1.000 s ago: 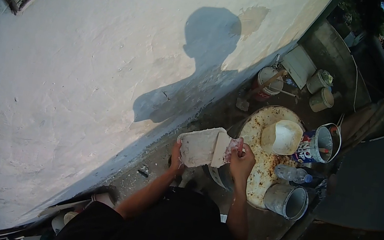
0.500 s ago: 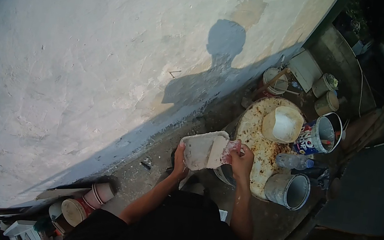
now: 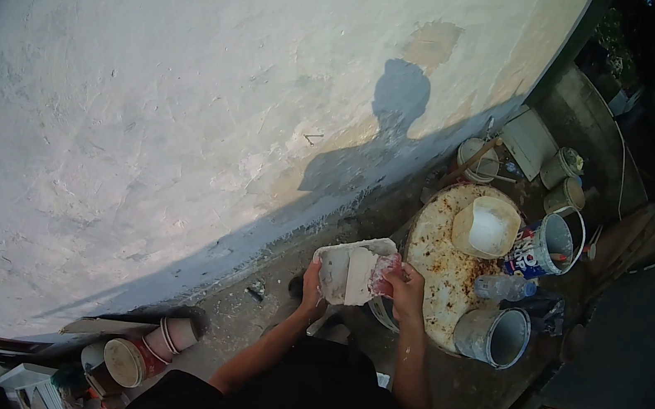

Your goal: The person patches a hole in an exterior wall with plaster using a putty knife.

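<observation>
My left hand grips the left side of a shallow, whitish-grey tray, its thumb at the rim. In my right hand is a putty scraper with a wide pale blade and a reddish, white-smeared back part. The blade lies across the right part of the tray and hides what is under it. Both hands are in front of my body, left of a round, rust-stained tabletop. White smears mark my right forearm.
A white wall with a bare patch runs along the left. On the tabletop stand a cut plastic tub, a blue-labelled pail, a bottle and a grey bucket. More buckets sit at lower left.
The scraper has moved left relative to the tray, so its blade covers more of the tray's inside. Both hands keep their hold. The whole view has shifted slightly.
</observation>
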